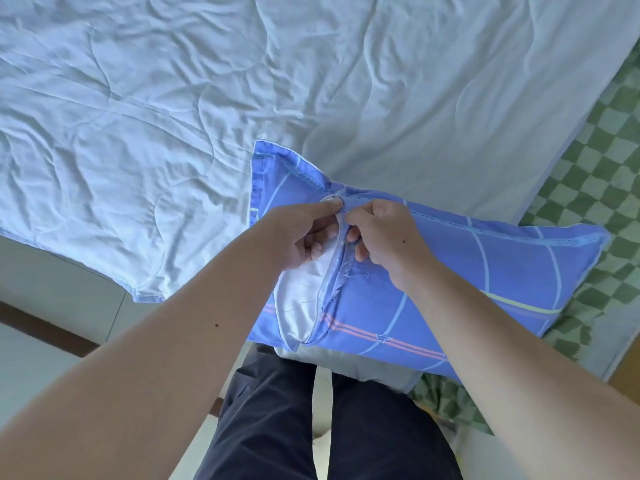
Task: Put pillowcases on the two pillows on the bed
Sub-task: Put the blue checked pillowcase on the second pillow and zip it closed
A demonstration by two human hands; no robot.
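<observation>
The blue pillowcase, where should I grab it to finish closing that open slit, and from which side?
Grip the blue pillowcase by the two edges of its slit, below where the left hand and right hand pinch them now. Come from above, one hand per edge: the slit faces up and gapes toward you, baring the white pillow.

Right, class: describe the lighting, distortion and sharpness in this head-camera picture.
Head view: soft, even, bluish daylight, no glare; faint shadows in the quilt creases; wide-angle bending stretches the forearms at the edges; both hands and the blue pillowcase are reasonably sharp, without motion blur.
</observation>
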